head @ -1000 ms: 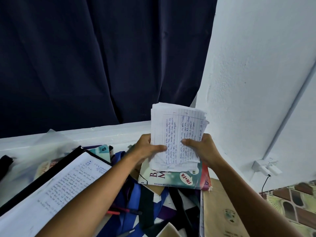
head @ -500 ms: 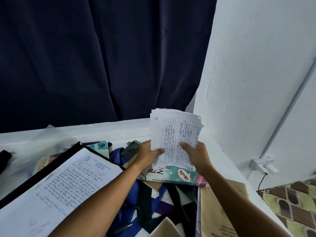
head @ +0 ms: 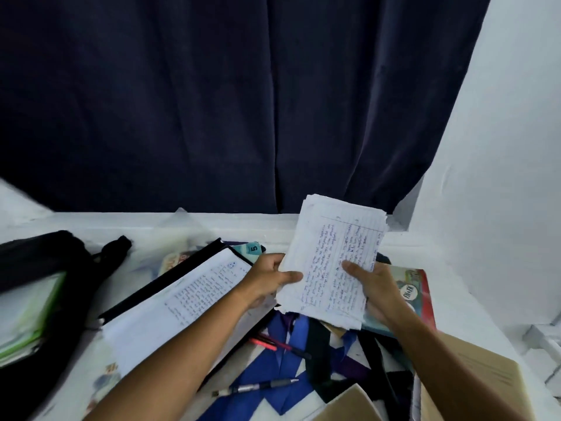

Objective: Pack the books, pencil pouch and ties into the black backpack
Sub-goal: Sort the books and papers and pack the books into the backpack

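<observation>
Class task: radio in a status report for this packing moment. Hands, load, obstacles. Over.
Both hands, left hand and right hand, grip the stack of handwritten papers. Black backpack far left, open, books inside. Open folder lies between.

Both forearms and the left hand (head: 267, 281) and right hand (head: 375, 288) are bare, unsleeved.

A black backpack (head: 45, 268) lies open at the left, green-edged books (head: 27, 317) already inside. A tilted stack of handwritten lined pages (head: 334, 259) is held above the clutter. Blue and black ties (head: 291, 350) sprawl beneath, beside a colourful textbook (head: 409, 293).
</observation>
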`<state>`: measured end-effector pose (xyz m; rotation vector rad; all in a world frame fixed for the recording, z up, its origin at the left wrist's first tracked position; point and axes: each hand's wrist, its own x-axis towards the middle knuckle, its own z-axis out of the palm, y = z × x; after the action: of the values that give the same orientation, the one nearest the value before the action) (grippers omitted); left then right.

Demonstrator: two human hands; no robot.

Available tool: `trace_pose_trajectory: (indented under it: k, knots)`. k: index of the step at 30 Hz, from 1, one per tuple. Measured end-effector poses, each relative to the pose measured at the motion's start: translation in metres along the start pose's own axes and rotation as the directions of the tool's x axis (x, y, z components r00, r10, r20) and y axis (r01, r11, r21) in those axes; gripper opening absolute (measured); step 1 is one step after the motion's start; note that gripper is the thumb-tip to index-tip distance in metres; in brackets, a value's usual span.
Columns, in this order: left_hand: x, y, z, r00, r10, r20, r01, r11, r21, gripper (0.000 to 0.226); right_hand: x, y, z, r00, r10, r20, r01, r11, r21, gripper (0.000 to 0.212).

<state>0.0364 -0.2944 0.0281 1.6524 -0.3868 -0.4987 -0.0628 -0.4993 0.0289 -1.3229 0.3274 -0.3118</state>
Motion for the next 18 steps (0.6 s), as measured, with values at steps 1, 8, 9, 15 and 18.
trace_pose_trajectory:
  k: [1, 8, 9, 15, 18]
  knots:
    - [-0.009, -0.002, -0.014, 1.0, -0.013, -0.021, 0.013, 1.0, 0.009, 0.039, 0.0, 0.005, 0.013, 0.999, 0.023, 0.026, -0.024, 0.999, 0.023, 0.02]
    - [-0.068, -0.02, -0.106, 0.977, -0.153, -0.148, 0.158, 0.987, 0.024, 0.033, -0.019, 0.037, 0.106, 0.954, 0.203, 0.221, -0.233, 0.966, 0.115, 0.024]
    - [-0.076, -0.022, -0.118, 0.973, -0.171, -0.153, 0.177, 0.984, 0.023, 0.031, -0.024, 0.041, 0.119, 0.945, 0.234, 0.228, -0.262, 0.96, 0.1, 0.021]
    - [-0.107, -0.041, -0.185, 0.946, -0.262, -0.189, 0.28, 0.957, 0.078, 0.035, -0.048, 0.075, 0.175, 0.906, 0.361, 0.221, -0.374, 0.927, 0.018, 0.019]
    - [-0.108, -0.05, -0.211, 0.939, -0.255, -0.232, 0.306, 0.927, 0.218, 0.049, -0.056, 0.086, 0.194, 0.886, 0.426, 0.182, -0.427, 0.903, -0.036, 0.021]
